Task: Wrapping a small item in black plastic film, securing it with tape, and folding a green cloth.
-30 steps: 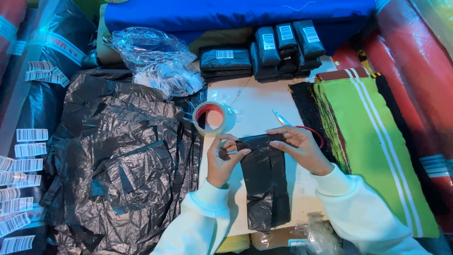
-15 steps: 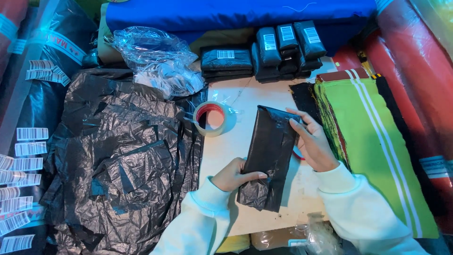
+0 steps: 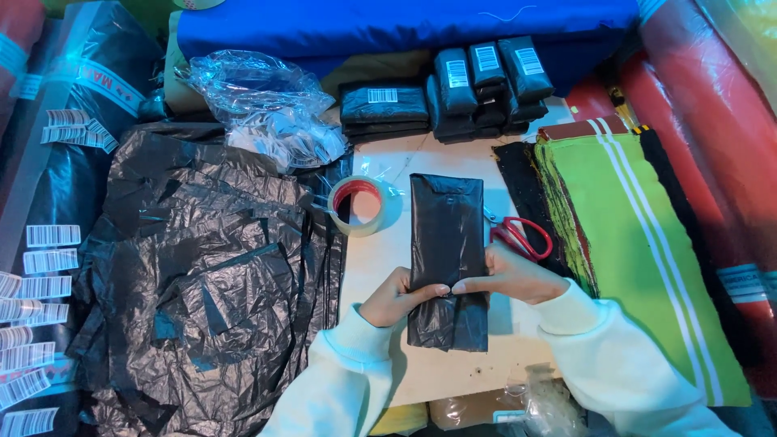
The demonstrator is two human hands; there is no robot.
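**Packing station: one black parcel in hand, finished parcels stacked at rear**

At far left, strips of barcode labels lie beside a heap of loose black plastic bags. Behind the heap sits a crumpled clear plastic bag. A roll of clear tape stands just left of the work area.

On the pale board, the black wrapped parcel lies lengthwise, upper end folded flat, lower end loose and crumpled. The left hand and right hand meet fingertip to fingertip and press on the parcel's lower part; neither hand grips any other item. Judged from this, the lower end is not yet closed and the parcel carries no visible label.

Red-handled scissors lie just right of the parcel. Labelled finished parcels are stacked at the rear. Folded green striped fabric lies at right.
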